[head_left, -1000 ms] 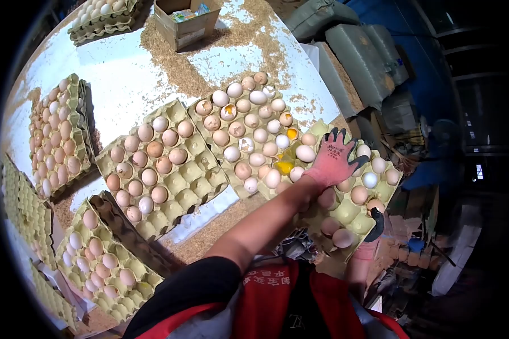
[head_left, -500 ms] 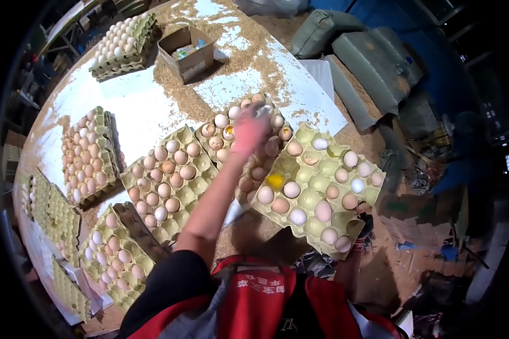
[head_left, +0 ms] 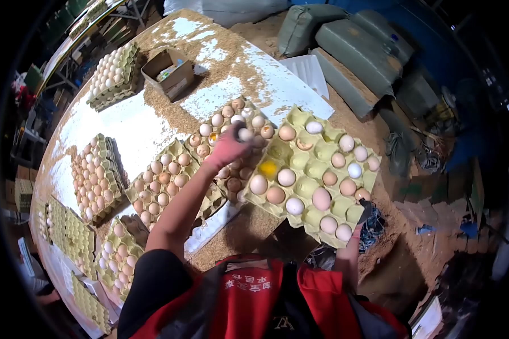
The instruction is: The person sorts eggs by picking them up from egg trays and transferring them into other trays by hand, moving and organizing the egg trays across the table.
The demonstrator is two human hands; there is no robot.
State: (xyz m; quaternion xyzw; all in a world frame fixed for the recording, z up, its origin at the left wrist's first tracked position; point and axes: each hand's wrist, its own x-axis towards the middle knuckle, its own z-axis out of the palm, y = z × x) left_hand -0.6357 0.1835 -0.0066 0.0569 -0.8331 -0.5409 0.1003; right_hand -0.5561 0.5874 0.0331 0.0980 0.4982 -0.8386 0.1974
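Observation:
My left hand (head_left: 232, 144), in a pinkish glove with dark fingertips, is closed around a pale egg (head_left: 245, 134) above the middle egg tray (head_left: 216, 123). That tray holds brown and white eggs, and a cracked egg (head_left: 213, 137) shows yolk. My right hand (head_left: 365, 217), mostly hidden, grips the lower right corner of a held-up pulp egg tray (head_left: 308, 169). Broken yolk (head_left: 267, 168) lies in one of its cells at the left. Eggs fill part of this tray; other cells are bare.
An egg tray (head_left: 163, 179) stands left of the middle one. Stacked egg trays (head_left: 96, 178) stand farther left, another stack (head_left: 113, 76) behind. An open cardboard box (head_left: 168, 76) sits on the chaff-strewn white table (head_left: 147, 121). Grey-green sacks (head_left: 356, 53) lie at back right.
My left hand has drawn back toward me and left, with the pale egg now visible in its fingers. My right hand still holds the tray. The whole view has shifted somewhat.

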